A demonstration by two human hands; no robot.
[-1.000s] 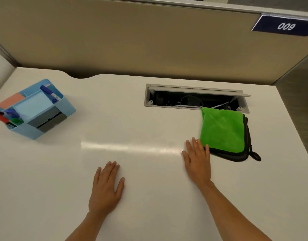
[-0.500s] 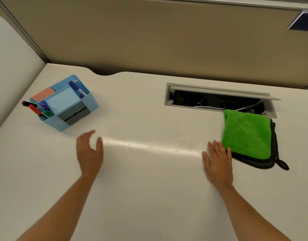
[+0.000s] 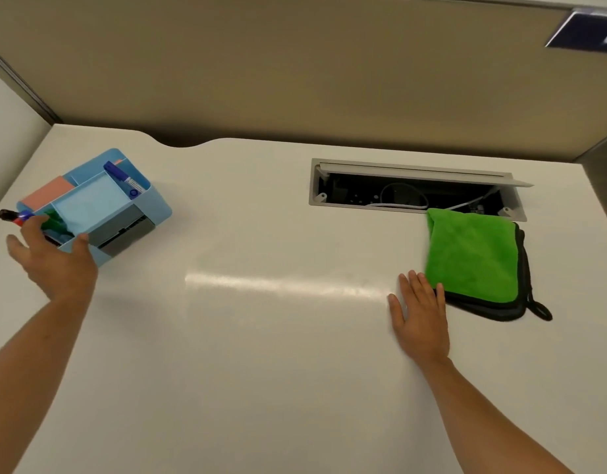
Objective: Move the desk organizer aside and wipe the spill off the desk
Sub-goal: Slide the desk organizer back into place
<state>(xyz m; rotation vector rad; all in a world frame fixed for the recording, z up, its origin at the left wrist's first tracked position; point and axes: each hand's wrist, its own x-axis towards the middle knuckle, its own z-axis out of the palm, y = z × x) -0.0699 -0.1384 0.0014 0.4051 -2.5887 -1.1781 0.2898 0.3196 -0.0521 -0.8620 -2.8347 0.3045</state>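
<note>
A light blue desk organizer (image 3: 100, 203) with markers and a pink pad stands at the far left of the white desk (image 3: 261, 371). My left hand (image 3: 56, 265) is spread at its near left corner, thumb against the front edge and fingers by the markers, not closed around it. My right hand (image 3: 420, 319) lies flat on the desk, fingertips touching the near left edge of a folded green cloth (image 3: 473, 254) with black trim. Only a glare streak shows mid-desk; I cannot make out a spill.
An open cable hatch (image 3: 415, 196) with wires sits in the desk behind the cloth. A beige partition (image 3: 295, 70) walls the back, with a blue number plate (image 3: 589, 32) at top right. The desk's left edge runs close beside the organizer.
My left hand lifted off the desk and swung left and forward to the organizer's near corner. My right hand stayed flat by the cloth. The view turned left.
</note>
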